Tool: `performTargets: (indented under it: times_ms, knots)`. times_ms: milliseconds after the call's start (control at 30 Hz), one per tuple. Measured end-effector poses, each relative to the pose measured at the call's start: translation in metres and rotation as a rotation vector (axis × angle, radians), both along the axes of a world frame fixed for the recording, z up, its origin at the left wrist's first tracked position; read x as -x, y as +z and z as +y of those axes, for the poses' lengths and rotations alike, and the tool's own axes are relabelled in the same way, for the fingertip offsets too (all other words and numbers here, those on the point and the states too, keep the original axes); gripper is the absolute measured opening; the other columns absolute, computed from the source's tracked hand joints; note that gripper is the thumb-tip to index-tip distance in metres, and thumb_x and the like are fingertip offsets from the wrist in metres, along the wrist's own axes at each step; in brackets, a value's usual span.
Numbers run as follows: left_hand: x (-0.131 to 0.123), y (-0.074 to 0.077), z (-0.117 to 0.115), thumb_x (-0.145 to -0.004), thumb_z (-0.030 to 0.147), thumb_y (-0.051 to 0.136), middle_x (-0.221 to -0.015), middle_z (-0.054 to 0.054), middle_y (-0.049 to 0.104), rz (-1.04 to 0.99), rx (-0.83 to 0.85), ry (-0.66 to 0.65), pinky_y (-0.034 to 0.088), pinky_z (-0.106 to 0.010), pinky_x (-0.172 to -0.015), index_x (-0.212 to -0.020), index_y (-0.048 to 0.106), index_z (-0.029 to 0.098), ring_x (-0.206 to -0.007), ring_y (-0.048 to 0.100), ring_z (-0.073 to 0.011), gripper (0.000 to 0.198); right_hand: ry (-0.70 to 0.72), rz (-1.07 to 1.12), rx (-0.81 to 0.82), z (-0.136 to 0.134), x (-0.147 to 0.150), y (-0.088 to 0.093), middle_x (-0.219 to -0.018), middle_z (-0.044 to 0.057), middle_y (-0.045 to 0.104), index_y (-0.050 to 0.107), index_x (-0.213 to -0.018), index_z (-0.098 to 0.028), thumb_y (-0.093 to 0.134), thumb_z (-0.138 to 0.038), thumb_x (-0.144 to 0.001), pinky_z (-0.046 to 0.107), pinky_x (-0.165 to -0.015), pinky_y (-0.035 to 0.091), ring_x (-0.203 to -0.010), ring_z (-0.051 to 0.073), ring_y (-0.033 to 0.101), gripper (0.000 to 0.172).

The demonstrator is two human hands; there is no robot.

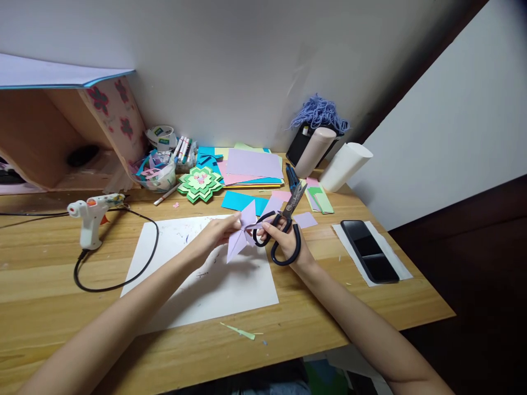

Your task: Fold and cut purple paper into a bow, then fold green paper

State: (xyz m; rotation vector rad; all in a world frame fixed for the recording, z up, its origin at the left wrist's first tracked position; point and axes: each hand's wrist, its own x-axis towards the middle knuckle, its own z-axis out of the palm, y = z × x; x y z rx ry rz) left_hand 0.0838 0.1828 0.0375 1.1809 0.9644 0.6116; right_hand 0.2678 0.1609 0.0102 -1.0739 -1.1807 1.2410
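Over the white sheet of paper (164,258), my left hand (218,231) pinches a folded lilac paper shape (236,246) with pointed petals. My right hand (292,244) is closed around black-handled scissors (295,198), their blades pointing up and away from the lilac paper. The right thumb and fingers also meet at one tip of the lilac paper. My left fingertips are partly hidden behind the paper. Just beyond my hands lie a blue paper strip (235,201) and a lilac paper piece (305,220).
A hot glue gun (91,219) stands at left, its cord looping onto the sheet. Behind are a green layered paper flower (200,185), a tub of scraps (158,178) and stacked coloured paper (253,164). Two rolls (315,152) stand back right; a phone (370,252) lies at right.
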Motion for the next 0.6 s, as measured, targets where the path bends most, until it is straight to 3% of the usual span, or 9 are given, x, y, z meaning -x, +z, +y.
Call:
performTargets:
  times_ms: [133, 367, 600]
  knots:
    - [-0.0048, 0.0019, -0.0083, -0.063, 0.046, 0.070, -0.084, -0.010, 0.070, 0.042, -0.032, -0.006, 0.044, -0.032, -0.074, -0.076, 0.072, 0.015, -0.077, 0.061, -0.0210, 0.034, 0.033, -0.081, 0.021, -0.0051, 0.0066, 0.0085, -0.061, 0.002, 0.065, 0.059, -0.070, -0.015, 0.067, -0.041, -0.071, 0.027, -0.059, 0.051, -0.056, 0.013, 0.060, 0.027]
    - [-0.0017, -0.0040, -0.0068, -0.066, 0.047, 0.067, -0.075, -0.007, 0.067, 0.163, -0.110, 0.095, 0.041, -0.029, -0.070, -0.076, 0.071, 0.014, -0.070, 0.056, -0.0168, 0.034, 0.075, -0.136, 0.036, -0.0074, 0.0087, 0.0071, -0.065, 0.004, 0.066, 0.061, -0.070, -0.014, 0.063, -0.043, -0.074, 0.026, -0.059, 0.050, -0.057, 0.013, 0.060, 0.030]
    - [-0.0011, 0.0019, -0.0079, -0.067, 0.047, 0.064, -0.065, -0.002, 0.061, 0.238, -0.171, 0.132, 0.036, -0.027, -0.063, -0.060, 0.064, 0.016, -0.063, 0.051, -0.0144, 0.032, 0.093, -0.101, 0.074, -0.0077, 0.0103, 0.0073, -0.058, 0.002, 0.061, 0.058, -0.069, -0.014, 0.062, -0.051, -0.073, 0.025, -0.057, 0.046, -0.053, 0.012, 0.056, 0.037]
